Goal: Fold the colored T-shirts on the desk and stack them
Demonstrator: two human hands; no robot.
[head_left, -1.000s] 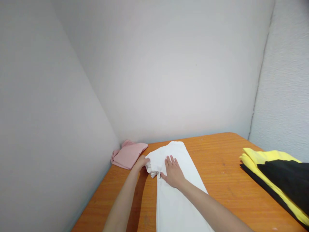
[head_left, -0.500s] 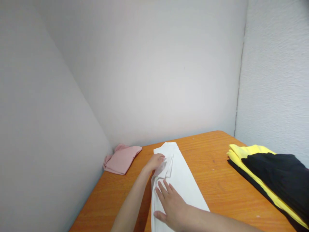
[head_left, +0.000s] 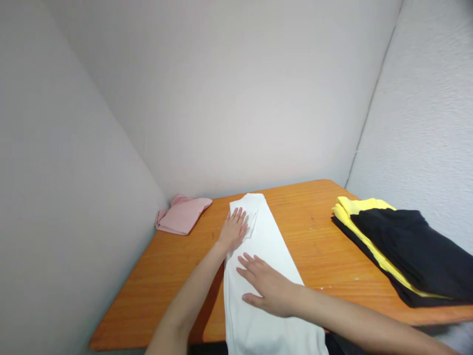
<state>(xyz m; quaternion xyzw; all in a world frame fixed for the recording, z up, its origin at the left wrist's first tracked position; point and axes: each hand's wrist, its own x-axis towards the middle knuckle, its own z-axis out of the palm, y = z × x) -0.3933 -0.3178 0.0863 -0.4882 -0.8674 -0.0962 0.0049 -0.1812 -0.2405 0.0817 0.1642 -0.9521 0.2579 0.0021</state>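
Note:
A white garment, apparently a shirt [head_left: 271, 246], lies folded into a long narrow strip on the wooden table. Its near end hangs over the front edge. My left hand [head_left: 233, 230] rests flat on the far part, on a folded-over flap like a sleeve [head_left: 252, 224], with fingers extended. Closer to me, my right hand [head_left: 268, 286] lies on the middle of the white cloth, palm down with its fingers spread. Neither hand grips the fabric.
Folded pink cloth [head_left: 184, 215] lies at the back left of the table [head_left: 173, 266]. On the right is a stack with black cloth [head_left: 414, 246] above yellow cloth [head_left: 345, 209] and more black beneath. Walls [head_left: 251, 98] stand behind and to both sides.
My left hand has gone from curled fingers at the flap to lying flat on it. The flap looks smoother. The view has shifted, showing more of the table's front edge.

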